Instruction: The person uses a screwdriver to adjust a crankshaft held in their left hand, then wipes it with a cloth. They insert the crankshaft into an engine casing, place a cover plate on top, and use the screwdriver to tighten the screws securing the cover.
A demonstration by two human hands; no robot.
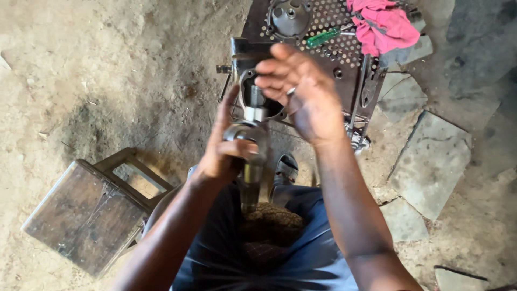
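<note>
Left hand [223, 153] clamped around the metal shaft part [251, 156] — held upright over the lap. Right hand [301, 94] hovers just beyond it, fingers loose, gripping nothing — perforated metal plate [344, 51] farther off.

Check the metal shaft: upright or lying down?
Upright. The shaft stands on end over the lap, gripped in the left hand; the open right hand hovers above it.

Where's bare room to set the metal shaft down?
Free: dirt floor left of the perforated metal plate, above the wooden stool; the stool top; grey stone slab on the right. Crowded: the plate, with a round metal cover, green-handled screwdriver, pink rag. Left hand grips the metal shaft; right hand hovers open.
</note>
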